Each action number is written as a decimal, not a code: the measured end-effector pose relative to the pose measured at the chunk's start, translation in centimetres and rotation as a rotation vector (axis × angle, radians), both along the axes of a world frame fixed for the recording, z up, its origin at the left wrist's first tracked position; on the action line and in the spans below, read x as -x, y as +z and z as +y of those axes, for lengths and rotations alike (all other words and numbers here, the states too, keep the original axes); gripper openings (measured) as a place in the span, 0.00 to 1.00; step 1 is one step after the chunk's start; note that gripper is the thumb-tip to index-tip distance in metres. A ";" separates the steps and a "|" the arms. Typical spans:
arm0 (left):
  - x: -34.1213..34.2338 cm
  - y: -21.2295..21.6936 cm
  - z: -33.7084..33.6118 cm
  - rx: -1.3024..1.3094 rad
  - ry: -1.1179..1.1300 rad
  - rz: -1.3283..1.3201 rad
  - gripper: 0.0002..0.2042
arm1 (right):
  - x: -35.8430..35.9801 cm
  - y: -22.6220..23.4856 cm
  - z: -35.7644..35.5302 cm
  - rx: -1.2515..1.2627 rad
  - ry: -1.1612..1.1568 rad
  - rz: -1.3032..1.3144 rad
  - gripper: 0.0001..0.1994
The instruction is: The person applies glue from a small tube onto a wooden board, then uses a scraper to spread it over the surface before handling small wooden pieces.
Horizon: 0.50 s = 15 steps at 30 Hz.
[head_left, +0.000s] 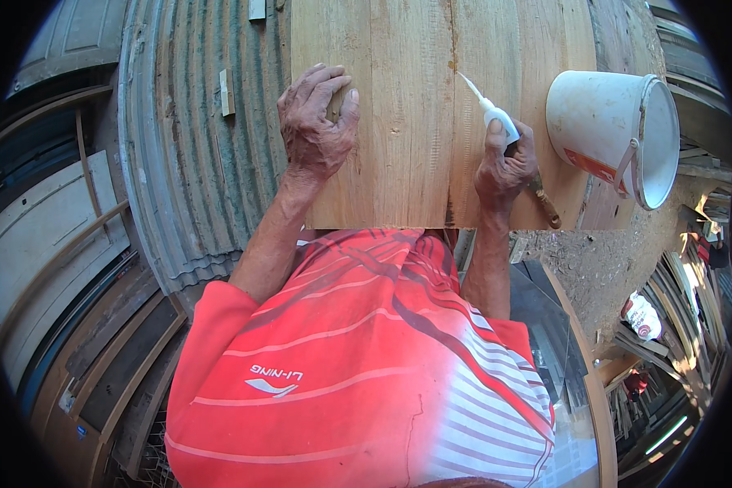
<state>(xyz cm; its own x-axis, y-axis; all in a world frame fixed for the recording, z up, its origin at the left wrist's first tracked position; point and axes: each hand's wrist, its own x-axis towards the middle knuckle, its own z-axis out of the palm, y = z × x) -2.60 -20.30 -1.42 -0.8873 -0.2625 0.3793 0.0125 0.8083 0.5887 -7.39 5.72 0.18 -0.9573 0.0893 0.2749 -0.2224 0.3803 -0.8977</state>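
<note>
My right hand (pixel 506 163) is closed around a small white squeeze bottle (pixel 500 120) with a long, thin nozzle. Its tip points up and left, over a dark joint line in the wooden panel (pixel 415 130). From beside that palm sticks out a worn brown handle (pixel 547 207); whether it is gripped or lying there, I cannot tell. At the panel's left edge my left hand (pixel 317 122) rests with fingers curled. Something brownish, like a small wood piece (pixel 336 104), shows between its thumb and fingers, mostly hidden.
A white plastic bucket (pixel 602 122) lies on its side at the right of the panel. Corrugated metal sheeting (pixel 195 163) extends to the left, with a small wood offcut (pixel 226 92) on it. Old doors and frames (pixel 65 211) stand far left; stacked timber (pixel 683 317) is at right.
</note>
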 end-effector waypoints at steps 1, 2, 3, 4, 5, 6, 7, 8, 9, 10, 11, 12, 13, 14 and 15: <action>0.1 0.0 0.0 0.000 0.000 0.001 0.12 | -0.1 -0.1 0.1 0.005 0.007 -0.013 0.10; 0.0 0.0 0.0 0.001 0.001 0.000 0.12 | -0.3 -0.2 0.3 0.011 0.015 -0.026 0.11; 0.0 0.0 0.0 0.003 0.001 -0.001 0.12 | -0.3 -0.4 0.5 -0.027 0.013 -0.014 0.11; 0.0 0.0 0.0 0.004 0.003 -0.003 0.12 | -0.4 -0.6 0.6 -0.064 0.011 -0.002 0.11; 0.0 0.0 -0.1 0.008 0.000 -0.002 0.12 | -0.4 -0.7 0.7 -0.101 0.010 0.010 0.11; 0.0 -0.1 -0.1 0.011 -0.002 -0.001 0.12 | -0.4 -0.8 0.7 -0.100 0.007 0.008 0.10; 0.0 -0.1 -0.1 0.014 -0.006 -0.001 0.11 | -0.4 -0.9 0.8 -0.099 0.004 0.005 0.10; 0.0 -0.2 -0.1 0.015 -0.005 0.000 0.12 | -0.4 -0.9 0.8 -0.098 0.001 0.003 0.10; -0.1 -0.3 -0.1 0.015 -0.005 0.001 0.12 | -0.4 -1.1 0.7 -0.098 0.000 -0.001 0.10; 0.0 -0.3 -0.1 0.016 -0.004 0.003 0.12 | -0.3 -1.1 0.7 -0.099 -0.002 -0.003 0.10; 0.0 -0.2 -0.1 0.013 -0.004 0.003 0.12 | -0.2 -1.2 0.7 -0.101 -0.003 -0.006 0.10; 0.0 -0.2 -0.1 0.010 -0.005 0.003 0.12 | -0.2 -1.2 0.7 -0.102 -0.002 -0.011 0.10; 0.0 -0.2 -0.1 0.008 -0.005 0.003 0.12 | -0.2 -1.2 0.7 -0.104 -0.001 -0.016 0.10; 0.0 -0.1 -0.1 0.010 -0.005 0.001 0.12 | -0.2 -1.1 0.7 -0.105 0.000 -0.022 0.11; 0.0 -0.1 -0.1 0.012 -0.006 0.000 0.12 | -0.2 -1.1 0.8 -0.114 0.005 -0.025 0.11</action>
<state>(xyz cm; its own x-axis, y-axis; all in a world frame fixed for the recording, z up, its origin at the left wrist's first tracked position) -2.61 -20.39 -1.53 -0.8888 -0.2528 0.3823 0.0170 0.8153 0.5787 -7.16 6.49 -0.96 -0.9644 0.0537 0.2589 -0.2026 0.4791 -0.8541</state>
